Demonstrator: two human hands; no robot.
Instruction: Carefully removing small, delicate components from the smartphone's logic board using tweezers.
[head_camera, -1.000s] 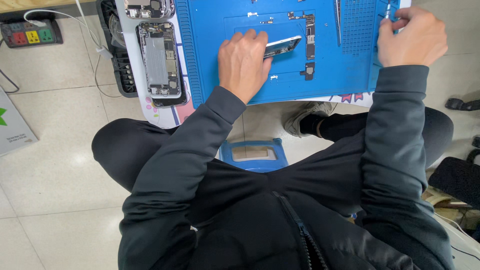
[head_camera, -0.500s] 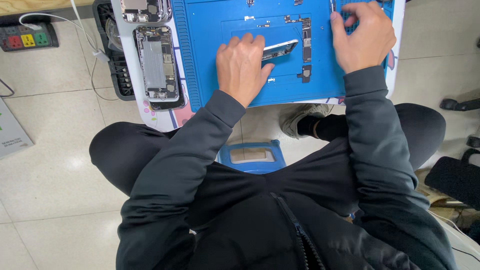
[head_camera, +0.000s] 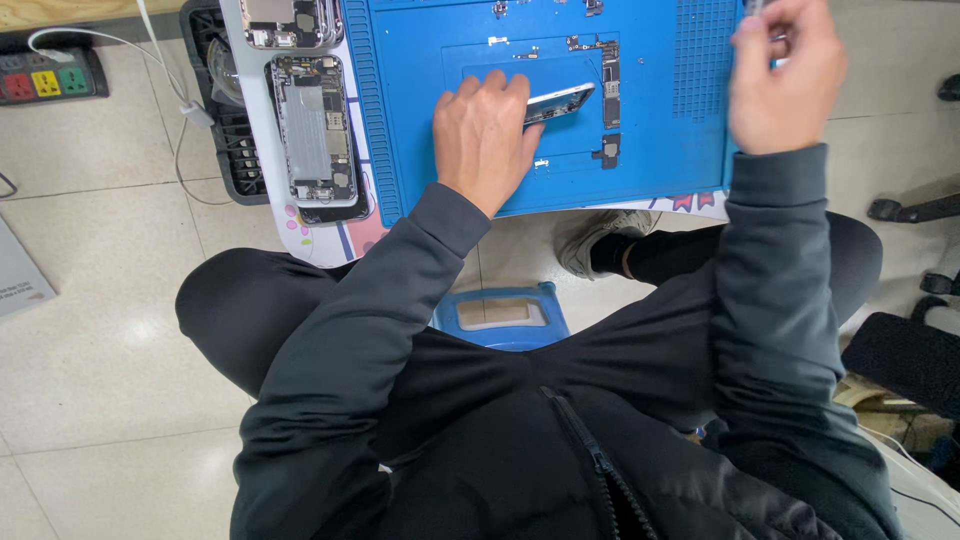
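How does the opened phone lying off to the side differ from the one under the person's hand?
The opened phone shell lies flat, face up, its insides showing, on the white mat beside the blue work mat; no hand touches it. The phone part on the blue mat is tilted onto its edge, showing only a thin silvery side, and the left hand steadies it. Both are long and slim.
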